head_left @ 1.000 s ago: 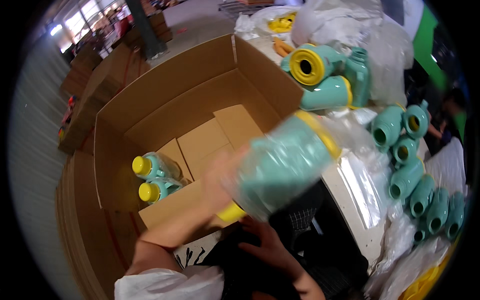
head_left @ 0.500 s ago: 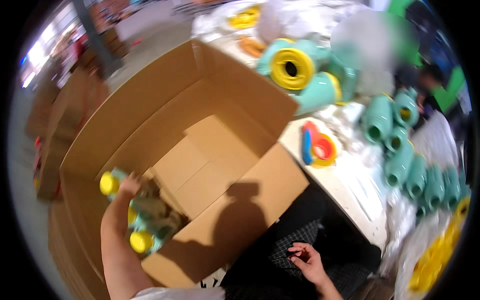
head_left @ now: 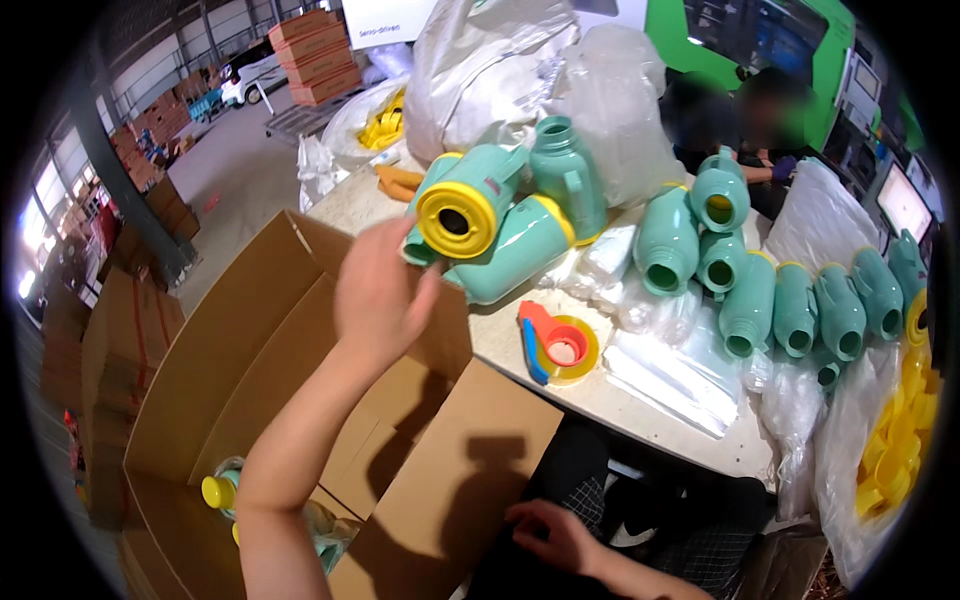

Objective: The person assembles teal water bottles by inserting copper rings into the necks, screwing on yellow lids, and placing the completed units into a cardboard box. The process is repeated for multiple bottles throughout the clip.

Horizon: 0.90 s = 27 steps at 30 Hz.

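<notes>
My left hand (head_left: 378,290), smeared by motion, is over the far part of a big open cardboard box (head_left: 225,330). Its thumb stands apart from the fingers, and it seems to hold nothing. Closest to its fingertips is a pale green plastic jug (head_left: 478,172) lying with its yellow ring-shaped base toward me; whether they touch is unclear. Another green jug (head_left: 520,250) lies beside it, and one stands upright behind. Low over my lap, my right hand (head_left: 560,535) has loosely bent fingers, with nothing visible in them. Yellow-based jugs (head_left: 218,490) in the box are partly hidden by my left arm.
A tape dispenser (head_left: 562,345) and clear plastic bags (head_left: 675,380) lie on the table (head_left: 490,335). Several green jugs (head_left: 745,310) line its right side, by a bag of yellow parts (head_left: 890,450). Two people sit beyond, near a green machine (head_left: 665,35).
My left hand has left the jugs inside the box and moved up and right to those on the table. The view has swung toward the table. My right hand's fingers have loosened.
</notes>
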Each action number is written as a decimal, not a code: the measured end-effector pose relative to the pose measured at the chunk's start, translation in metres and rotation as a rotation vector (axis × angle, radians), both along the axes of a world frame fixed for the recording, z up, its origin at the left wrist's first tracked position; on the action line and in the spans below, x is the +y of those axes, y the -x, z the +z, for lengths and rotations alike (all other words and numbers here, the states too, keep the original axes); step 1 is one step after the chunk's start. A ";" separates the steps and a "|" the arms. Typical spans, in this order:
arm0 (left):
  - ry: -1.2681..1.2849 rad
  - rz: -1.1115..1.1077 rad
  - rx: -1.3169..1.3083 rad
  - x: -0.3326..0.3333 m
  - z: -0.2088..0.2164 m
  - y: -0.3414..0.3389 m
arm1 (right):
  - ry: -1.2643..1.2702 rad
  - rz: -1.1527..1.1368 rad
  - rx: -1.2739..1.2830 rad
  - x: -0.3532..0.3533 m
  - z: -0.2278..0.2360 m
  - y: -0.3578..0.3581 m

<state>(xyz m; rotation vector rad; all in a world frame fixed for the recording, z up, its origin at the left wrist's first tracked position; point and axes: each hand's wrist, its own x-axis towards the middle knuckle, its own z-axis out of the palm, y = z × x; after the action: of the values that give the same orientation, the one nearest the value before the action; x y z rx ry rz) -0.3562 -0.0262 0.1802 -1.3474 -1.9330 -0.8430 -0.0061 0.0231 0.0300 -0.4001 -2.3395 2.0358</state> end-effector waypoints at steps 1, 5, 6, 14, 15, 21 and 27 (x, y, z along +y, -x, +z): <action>0.002 -0.010 -0.036 0.045 0.010 0.008 | -0.005 0.027 -0.003 -0.003 0.003 -0.010; 0.212 0.245 -0.150 0.197 0.001 0.056 | -0.041 -0.194 0.053 0.003 -0.006 -0.057; 0.299 0.326 -0.209 0.201 -0.002 0.074 | -0.064 -0.236 0.044 0.008 -0.004 -0.068; 0.191 0.130 -0.796 0.151 0.022 0.099 | 0.003 -0.498 -0.009 0.051 -0.032 -0.114; 0.096 0.081 -0.822 0.135 0.027 0.099 | 0.114 -0.466 -0.092 0.056 -0.038 -0.110; -0.074 -0.422 -0.715 0.076 0.057 -0.078 | -0.191 -0.517 0.354 0.111 0.040 -0.060; 0.188 -0.699 -0.723 0.026 -0.017 -0.273 | 0.359 -0.421 0.502 0.144 0.065 -0.114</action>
<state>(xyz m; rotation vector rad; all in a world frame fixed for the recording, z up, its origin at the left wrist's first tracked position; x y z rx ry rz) -0.0835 -0.0003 0.1630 -2.0923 -2.0835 -1.7007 0.1083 0.1672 0.0951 -0.3036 -1.4705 2.0344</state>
